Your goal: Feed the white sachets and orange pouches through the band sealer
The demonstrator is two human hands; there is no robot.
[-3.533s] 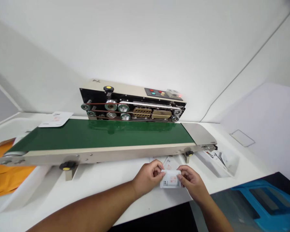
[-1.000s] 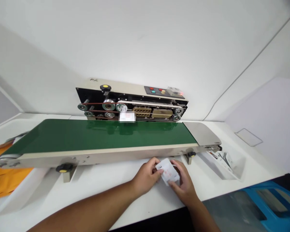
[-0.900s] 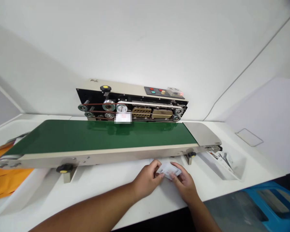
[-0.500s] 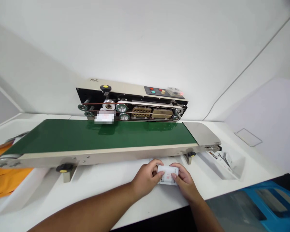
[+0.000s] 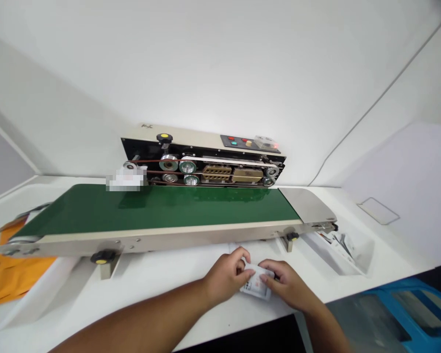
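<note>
A small white printed pouch (image 5: 257, 284) is pinched between my two hands, above the white table in front of the sealing machine. My left hand (image 5: 228, 275) grips its left side, thumb on the printed face. On the right side, my right hand (image 5: 286, 283) holds it with the thumb on top and fingers behind. The pouch is tilted, and its back is hidden. At the left end of the band sealer (image 5: 206, 164), another white packet (image 5: 127, 178), blurred out, hangs at the rollers over the green conveyor belt (image 5: 169, 211).
A white bin (image 5: 365, 257) with several packets stands under the conveyor's right end. Orange bags (image 5: 16, 279) fill a white bin at the left. Black knobs (image 5: 103, 257) stick out below the conveyor's front edge. A blue crate (image 5: 407, 314) is at the lower right.
The packet at the sealer has travelled left along the rollers. My hands have lowered slightly, and the pouch between them has tilted, its right side down.
</note>
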